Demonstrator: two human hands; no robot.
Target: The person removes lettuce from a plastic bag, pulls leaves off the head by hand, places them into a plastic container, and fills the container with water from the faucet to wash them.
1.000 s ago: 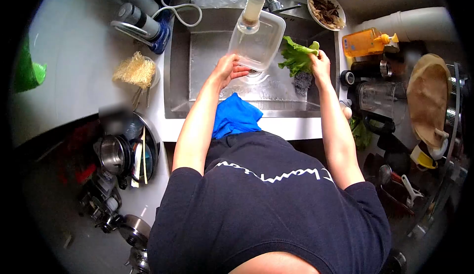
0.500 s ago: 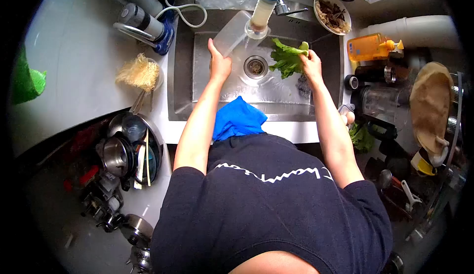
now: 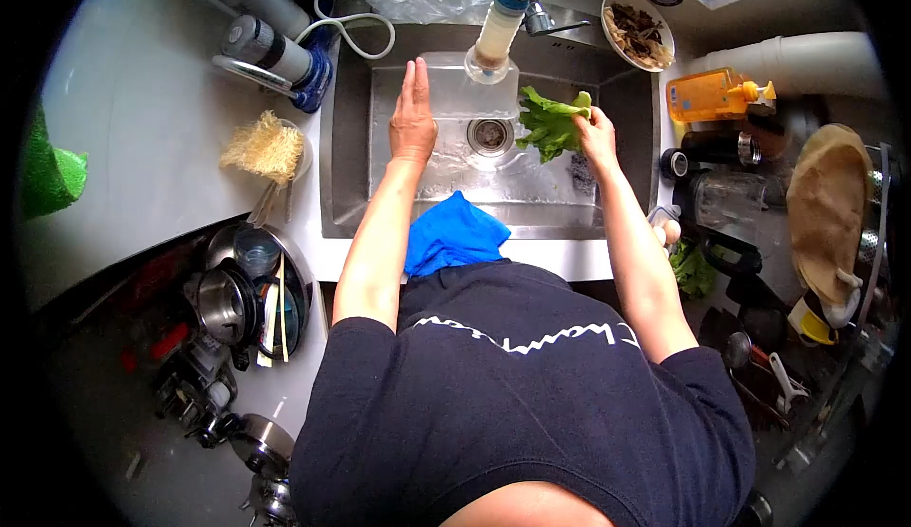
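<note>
My left hand (image 3: 413, 121) is at the left end of a clear plastic container (image 3: 460, 100), its fingers straight and close together; its thumb is not clearly visible. The container is in the sink (image 3: 380, 181), under and behind the faucet's filter nozzle (image 3: 496, 41). My right hand (image 3: 595, 136) pinches the edge of a green lettuce leaf (image 3: 548, 125), which hangs over the right half of the sink. The drain (image 3: 491, 136) shows between my hands. A dark scouring pad (image 3: 582, 171) is partly hidden beside my right hand.
A blue cloth (image 3: 457, 233) hangs at the front edge. Dried noodles (image 3: 264, 147) and pans (image 3: 225, 304) are on the left. A plate of food pieces (image 3: 638, 29), an orange soap bottle (image 3: 707, 95), a dark flask (image 3: 721, 145) and a clear jug (image 3: 729, 197) stand right.
The container has shifted left from its first position, then tipped flatter under the nozzle, and the drain has come into view. My left hand's fingers have straightened. The leaf has moved slightly left.
</note>
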